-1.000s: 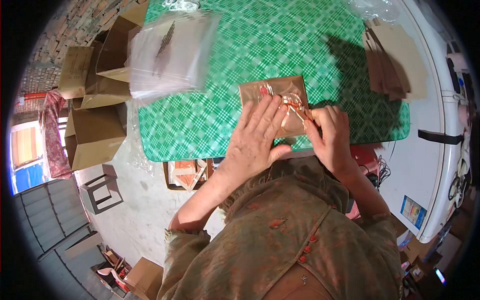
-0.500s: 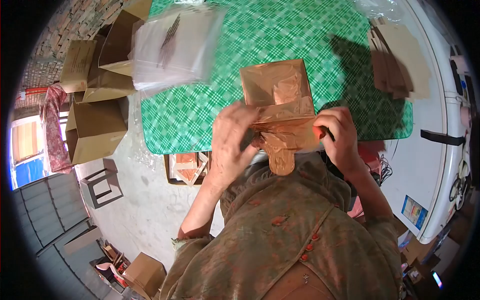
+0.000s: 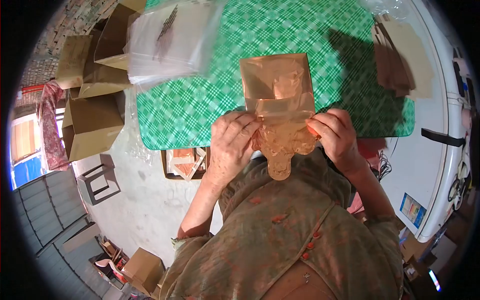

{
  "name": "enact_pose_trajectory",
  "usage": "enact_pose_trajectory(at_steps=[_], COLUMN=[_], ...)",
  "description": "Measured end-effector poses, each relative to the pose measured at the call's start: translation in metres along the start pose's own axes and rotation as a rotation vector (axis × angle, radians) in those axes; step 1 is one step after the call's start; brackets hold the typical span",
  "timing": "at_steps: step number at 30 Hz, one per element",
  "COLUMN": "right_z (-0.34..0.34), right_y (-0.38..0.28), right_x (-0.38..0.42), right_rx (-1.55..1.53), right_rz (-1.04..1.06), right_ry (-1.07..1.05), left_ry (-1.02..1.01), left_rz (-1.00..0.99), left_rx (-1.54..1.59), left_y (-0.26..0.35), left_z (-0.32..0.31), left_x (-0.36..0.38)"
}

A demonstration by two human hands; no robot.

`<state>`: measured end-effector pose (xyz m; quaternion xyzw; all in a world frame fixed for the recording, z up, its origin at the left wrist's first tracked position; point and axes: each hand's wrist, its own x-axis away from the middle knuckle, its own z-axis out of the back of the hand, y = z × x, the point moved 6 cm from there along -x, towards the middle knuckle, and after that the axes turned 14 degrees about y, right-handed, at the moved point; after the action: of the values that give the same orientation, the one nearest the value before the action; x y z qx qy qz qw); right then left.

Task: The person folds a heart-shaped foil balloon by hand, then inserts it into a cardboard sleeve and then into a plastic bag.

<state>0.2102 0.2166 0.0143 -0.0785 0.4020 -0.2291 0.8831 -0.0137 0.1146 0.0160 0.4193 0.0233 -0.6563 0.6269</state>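
A shiny copper-coloured foil balloon [image 3: 280, 80], folded into a square, lies at the front edge of the green checked table. Its crumpled lower part hangs over the edge towards my body, ending in a rounded tab [image 3: 279, 167]. My left hand [image 3: 232, 142] pinches the left side of the foil just below the folded square. On the opposite side, my right hand [image 3: 336, 135] grips the foil between thumb and fingers. Between both hands the foil is stretched across, with a straight crease.
A stack of clear plastic bags [image 3: 172, 42] lies at the table's [image 3: 170, 120] back left. Brown card sheets [image 3: 405, 60] lie at the right. Open cardboard boxes [image 3: 95, 120] stand at the left. Below the table edge is a box of flat copper pieces [image 3: 185, 162].
My left hand has come to rest on the foil's left side, and its fingers have closed. The crumpled foil and tab are now spread flatter and hang slightly lower.
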Motion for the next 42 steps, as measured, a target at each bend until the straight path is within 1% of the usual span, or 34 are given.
enact_pose_trajectory(at_steps=[4,8,11,14,17,19,23,26,29,33,42], right_z=[-0.001,-0.001,0.001,0.001,-0.007,-0.012,-0.017,-0.020,-0.024,-0.029,-0.031], right_y=[0.001,0.002,0.006,0.010,0.011,0.011,0.010,0.007,0.002,0.001,0.002], right_x=[-0.004,-0.009,-0.016,-0.024,-0.026,-0.025,-0.023,-0.025,-0.026,-0.027,-0.034], right_rx=[-0.038,-0.071,-0.130,-0.140,-0.081,-0.026,0.063,0.156,0.280,0.332,0.399], right_rz=[-0.004,-0.021,-0.082,-0.196,-0.262,-0.262,-0.285,-0.276,-0.248,-0.242,-0.229], right_ry=[0.026,-0.018,-0.097,-0.123,-0.100,-0.083,-0.056,-0.074,-0.052,-0.064,-0.085], left_ry=[0.012,-0.018,-0.007,0.010,0.023,0.052,0.048,0.051,0.054,0.033,0.009], left_rz=[-0.007,0.009,0.041,0.080,0.118,0.148,0.174,0.183,0.156,0.146,0.117], left_rx=[0.000,0.001,-0.001,0.008,-0.004,-0.020,-0.055,-0.098,-0.158,-0.248,-0.247], left_y=[-0.003,-0.003,-0.004,-0.005,-0.009,-0.011,-0.017,-0.018,-0.017,-0.014,-0.008], left_z=[0.000,-0.001,-0.001,0.000,0.001,-0.001,-0.009,-0.013,-0.016,-0.018,-0.019], left_x=[0.003,0.004,0.005,0.001,-0.004,-0.011,-0.020,-0.021,-0.022,-0.022,-0.024])
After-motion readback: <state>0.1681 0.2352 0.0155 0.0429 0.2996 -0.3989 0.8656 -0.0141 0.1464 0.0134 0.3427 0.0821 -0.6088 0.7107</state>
